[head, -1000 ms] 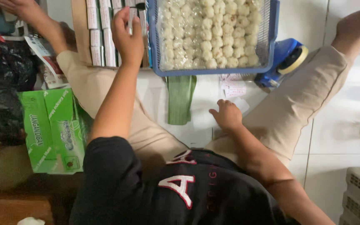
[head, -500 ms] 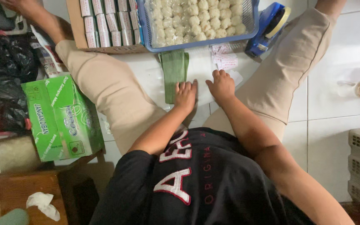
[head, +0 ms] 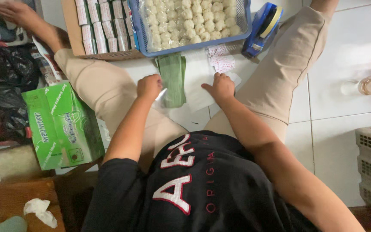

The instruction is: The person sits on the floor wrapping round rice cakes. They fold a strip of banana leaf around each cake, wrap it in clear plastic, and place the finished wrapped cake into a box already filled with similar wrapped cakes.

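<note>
our left hand [head: 150, 87] is curled loosely on the edge of a thin clear plastic sheet [head: 198, 92] lying flat on the white tiled floor [head: 344, 51] between our knees; we cannot tell whether it truly pinches it. our right hand [head: 221, 86] lies half open, fingers spread, pressing the sheet's far side. a folded green leaf strip [head: 172, 77] lies on the sheet, just below the blue basket [head: 241, 17]. the sheet looks feather-light, limp and slippery; we judge a corner pinch best, one palm pinning it.
</note>
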